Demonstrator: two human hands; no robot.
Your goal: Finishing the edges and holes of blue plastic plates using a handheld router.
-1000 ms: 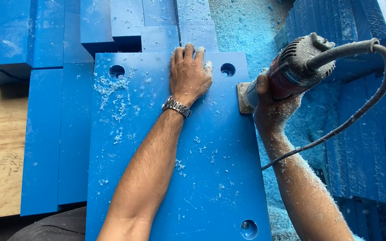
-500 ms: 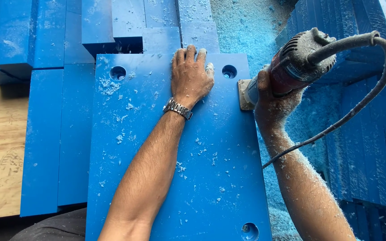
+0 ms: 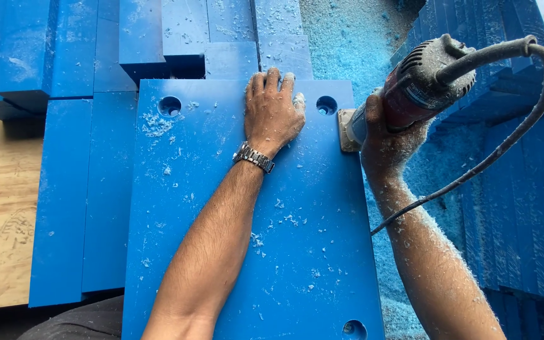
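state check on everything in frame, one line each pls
Left hand: flat, palm down, pressing the blue panel.
Right hand: gripping the power tool.
Power tool: held at the panel's right edge, dusted with shavings.
Blue panel: lying flat, drilled holes near corners, flecked with chips.
Cord: looping from the tool.
Wristwatch: on left wrist.

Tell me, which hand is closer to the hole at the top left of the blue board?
Left. The left hand lies flat on the board, right of that hole. The right hand is past the board's right edge, gripping the power tool.
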